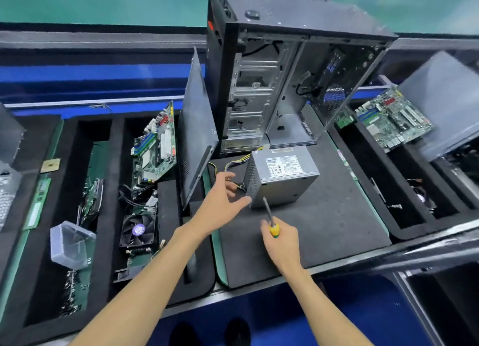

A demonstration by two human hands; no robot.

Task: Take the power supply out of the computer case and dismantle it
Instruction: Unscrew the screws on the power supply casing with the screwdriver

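The grey power supply lies on the dark foam mat, label side up, in front of the open black computer case. Its yellow and black cables trail off to the left. My left hand hovers open just left of the power supply, fingers spread, thumb near its front lower corner. My right hand grips a yellow-handled screwdriver, whose shaft points up toward the front face of the power supply.
A loose side panel leans against the case on the left. Foam trays on the left hold a motherboard, a cooling fan and a clear plastic box. Another motherboard lies in the right tray.
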